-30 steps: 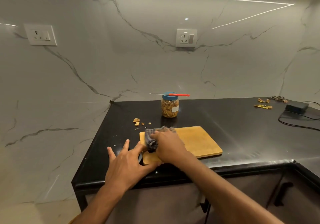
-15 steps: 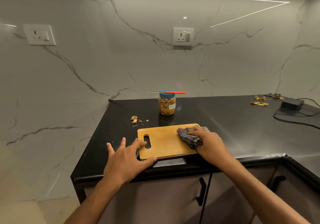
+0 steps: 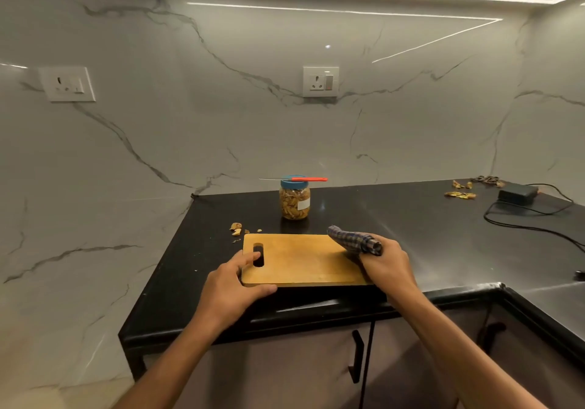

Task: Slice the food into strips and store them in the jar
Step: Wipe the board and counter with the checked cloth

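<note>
A wooden cutting board (image 3: 300,258) lies near the front edge of the black counter (image 3: 395,218). My left hand (image 3: 234,285) holds the board's left end, fingers on top by the handle slot and thumb along the front edge. At the board's right end my right hand (image 3: 384,261) grips a bunched checked cloth (image 3: 353,239). Behind the board stands a clear jar (image 3: 294,201) filled with food strips and closed with a blue lid. A knife with a red handle (image 3: 308,179) lies across the lid.
Small food scraps (image 3: 236,229) lie left of the board's far corner. More peels (image 3: 460,194) sit at the back right beside a black adapter (image 3: 517,192) with a trailing cable. The marble wall carries two sockets. Cabinet doors with black handles are below the counter.
My right hand has swept the cloth across the board from its left end to its right end. The left hand has shifted to grip the board's left end.
</note>
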